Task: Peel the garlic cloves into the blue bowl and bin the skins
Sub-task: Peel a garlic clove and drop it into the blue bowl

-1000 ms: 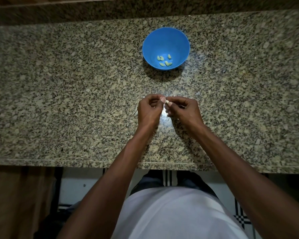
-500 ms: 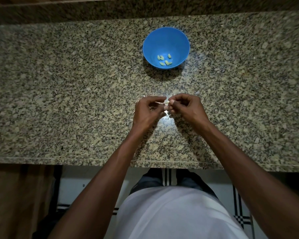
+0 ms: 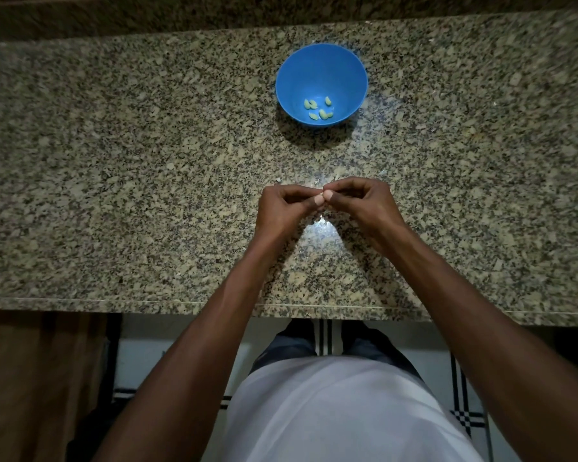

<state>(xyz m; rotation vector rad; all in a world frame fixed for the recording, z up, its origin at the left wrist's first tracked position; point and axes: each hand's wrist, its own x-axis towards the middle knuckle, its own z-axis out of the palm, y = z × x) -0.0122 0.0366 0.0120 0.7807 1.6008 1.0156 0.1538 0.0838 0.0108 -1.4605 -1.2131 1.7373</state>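
A blue bowl stands on the granite counter, holding several peeled pale cloves at its bottom. In front of it, above the counter's middle, my left hand and my right hand meet fingertip to fingertip. Both pinch one small garlic clove, of which only a pale sliver shows between the thumbs. Small scraps of skin lie on the counter just beyond my fingers.
The speckled granite counter runs the full width, with a raised back ledge behind the bowl. Its front edge lies near my body. Below are a tiled floor and a brown cabinet side at left.
My hands stay together at the same spot; the fingers have shifted slightly round the clove. The bowl has not moved.
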